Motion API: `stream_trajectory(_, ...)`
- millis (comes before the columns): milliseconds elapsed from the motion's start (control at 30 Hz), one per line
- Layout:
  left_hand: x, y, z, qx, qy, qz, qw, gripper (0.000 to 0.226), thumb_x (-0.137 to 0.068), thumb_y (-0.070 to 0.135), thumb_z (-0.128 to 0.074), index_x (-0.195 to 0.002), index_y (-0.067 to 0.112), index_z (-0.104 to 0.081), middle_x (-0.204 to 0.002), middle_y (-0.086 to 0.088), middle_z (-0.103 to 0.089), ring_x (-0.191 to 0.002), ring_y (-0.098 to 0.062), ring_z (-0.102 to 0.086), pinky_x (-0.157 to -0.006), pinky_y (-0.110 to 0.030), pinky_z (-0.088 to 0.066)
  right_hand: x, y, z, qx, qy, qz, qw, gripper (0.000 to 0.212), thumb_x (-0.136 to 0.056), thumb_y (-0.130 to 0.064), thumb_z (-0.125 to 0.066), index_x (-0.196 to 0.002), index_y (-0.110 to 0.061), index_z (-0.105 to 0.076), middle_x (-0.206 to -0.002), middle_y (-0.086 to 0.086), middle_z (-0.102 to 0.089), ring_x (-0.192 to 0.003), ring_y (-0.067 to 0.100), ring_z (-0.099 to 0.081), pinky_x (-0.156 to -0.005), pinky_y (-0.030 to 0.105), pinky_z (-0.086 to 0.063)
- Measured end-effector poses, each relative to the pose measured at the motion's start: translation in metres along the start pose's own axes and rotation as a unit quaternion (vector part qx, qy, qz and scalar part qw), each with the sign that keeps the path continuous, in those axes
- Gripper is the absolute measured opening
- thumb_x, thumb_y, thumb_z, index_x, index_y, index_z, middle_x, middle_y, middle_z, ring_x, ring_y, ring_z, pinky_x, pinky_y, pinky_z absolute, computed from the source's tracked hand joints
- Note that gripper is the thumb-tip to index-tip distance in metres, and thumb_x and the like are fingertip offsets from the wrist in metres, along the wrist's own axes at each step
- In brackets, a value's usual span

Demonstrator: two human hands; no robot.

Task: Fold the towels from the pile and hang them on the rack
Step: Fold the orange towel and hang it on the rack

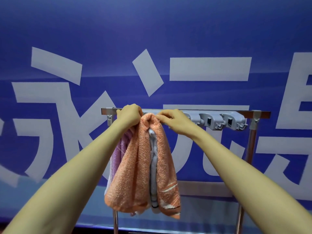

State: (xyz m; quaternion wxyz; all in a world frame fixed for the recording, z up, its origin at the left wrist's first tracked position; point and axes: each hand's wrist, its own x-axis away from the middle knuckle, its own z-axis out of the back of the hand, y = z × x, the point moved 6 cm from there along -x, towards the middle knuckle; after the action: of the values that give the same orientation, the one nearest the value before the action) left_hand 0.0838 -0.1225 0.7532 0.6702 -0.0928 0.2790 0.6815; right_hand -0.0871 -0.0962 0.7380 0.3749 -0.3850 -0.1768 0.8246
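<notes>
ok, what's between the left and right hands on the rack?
Head view: the bunched top of the orange towel fills the gap between the left hand and the right hand, against the rack. Both hands hold it.

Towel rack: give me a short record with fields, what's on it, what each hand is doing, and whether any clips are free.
rack: metal bar on posts
towels: orange towel in front, purple towel behind it, to the left
left hand: grips orange towel's top
right hand: pinches orange towel's top
grey clip strip: two clips right of the hands hold nothing
</notes>
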Motion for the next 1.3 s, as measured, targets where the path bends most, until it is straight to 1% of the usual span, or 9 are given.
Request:
stream_trajectory(100, 0.001, -0.005, -0.002, 0.068, 0.008, 0.01, 0.998, 0.006, -0.085, 0.023, -0.064, -0.081, 0.028, -0.061, -0.098, -0.003, -0.07, -0.1, -0.027, -0.061, -0.089, -0.041, -0.047, 0.014, 0.002, -0.007, 0.025, -0.039, 0.028, 0.999, 0.026, -0.088, -0.047, -0.063, -0.11, -0.034, -0.065, -0.108, -0.019, -0.066, -0.101, -0.003, -0.059, -0.089, 0.019, -0.047)
stream_trajectory(267, 0.024, -0.019, 0.009, 0.331, 0.011, 0.033, 0.943, 0.014, -0.081, 0.025, -0.073, -0.093, 0.017, -0.07, -0.093, 0.003, -0.069, -0.088, -0.014, -0.063, -0.078, -0.028, -0.05, 0.012, 0.005, -0.012, 0.037, -0.01, 0.021, 0.999, 0.025, -0.092, -0.038, -0.06, -0.116, -0.032, -0.063, -0.112, -0.013, -0.065, -0.105, 0.002, -0.058, -0.087, 0.023, -0.047)
stream_trajectory(400, 0.09, -0.028, 0.026, 0.44, 0.22, 0.031, 0.87, 0.011, -0.093, 0.022, -0.059, -0.104, 0.02, -0.06, -0.1, 0.01, -0.065, -0.098, -0.008, -0.062, -0.084, -0.022, -0.049, 0.011, 0.003, -0.012, 0.041, 0.001, 0.017, 0.999, 0.023, -0.094, -0.036, -0.057, -0.116, -0.03, -0.065, -0.112, -0.012, -0.066, -0.104, 0.004, -0.057, -0.082, 0.021, -0.044)
stream_trajectory(467, 0.133, -0.016, 0.018, 0.467, 0.243, 0.015, 0.85, 0.01, -0.097, 0.023, -0.054, -0.106, 0.027, -0.055, -0.102, 0.011, -0.063, -0.096, -0.003, -0.06, -0.081, -0.016, -0.046, 0.012, 0.001, -0.011, 0.043, 0.003, 0.018, 0.999, 0.022, -0.095, -0.034, -0.057, -0.114, -0.028, -0.066, -0.11, -0.012, -0.066, -0.103, 0.004, -0.058, -0.082, 0.022, -0.043)
stream_trajectory(633, 0.178, 0.017, -0.031, 0.484, 0.119, 0.009, 0.867, 0.044, -0.099, 0.035, -0.047, -0.14, 0.033, -0.029, -0.133, 0.02, -0.042, -0.114, 0.017, -0.044, -0.095, -0.007, -0.035, 0.014, -0.004, -0.011, 0.049, 0.021, 0.022, 0.998, 0.02, -0.095, -0.032, -0.055, -0.109, -0.026, -0.068, -0.105, -0.012, -0.067, -0.099, 0.006, -0.058, -0.082, 0.025, -0.045)
stream_trajectory(733, 0.179, 0.029, -0.043, 0.469, 0.08, 0.015, 0.88, 0.062, -0.101, 0.032, -0.044, -0.15, 0.029, -0.007, -0.154, 0.012, -0.02, -0.138, 0.0, -0.025, -0.106, -0.015, -0.02, 0.014, -0.004, -0.011, 0.062, 0.036, 0.027, 0.997, 0.019, -0.096, -0.028, -0.054, -0.107, -0.024, -0.068, -0.102, -0.01, -0.068, -0.096, 0.008, -0.059, -0.084, 0.028, -0.047)
stream_trajectory(867, 0.162, 0.047, -0.054, 0.519, 0.062, 0.004, 0.852, 0.072, -0.098, 0.027, -0.052, -0.15, 0.028, -0.003, -0.143, 0.018, -0.025, -0.123, 0.019, -0.031, -0.099, -0.004, -0.025, 0.014, -0.003, -0.008, 0.061, 0.061, 0.021, 0.996, 0.02, -0.098, -0.025, -0.05, -0.105, -0.023, -0.068, -0.102, -0.01, -0.068, -0.098, 0.009, -0.06, -0.089, 0.035, -0.05)
stream_trajectory(1067, 0.133, 0.044, -0.08, 0.499, 0.063, 0.045, 0.863, 0.093, -0.086, 0.048, -0.061, -0.15, 0.02, 0.0, -0.158, -0.008, -0.015, -0.145, -0.017, -0.018, -0.119, -0.041, -0.02, 0.013, -0.004, -0.004, 0.069, 0.078, 0.012, 0.994, 0.021, -0.098, -0.02, -0.047, -0.106, -0.018, -0.067, -0.103, -0.005, -0.067, -0.096, 0.013, -0.06, -0.089, 0.035, -0.05)
stream_trajectory(1300, 0.154, 0.038, -0.104, 0.369, 0.091, 0.036, 0.924, 0.094, -0.09, 0.049, -0.058, -0.148, 0.019, 0.01, -0.155, -0.021, -0.017, -0.144, -0.032, -0.02, -0.118, -0.043, -0.019, 0.009, -0.007, -0.009, 0.077, 0.093, -0.001, 0.993, 0.023, -0.099, -0.02, -0.045, -0.109, -0.018, -0.065, -0.104, -0.004, -0.067, -0.098, 0.015, -0.06, -0.088, 0.038, -0.049)
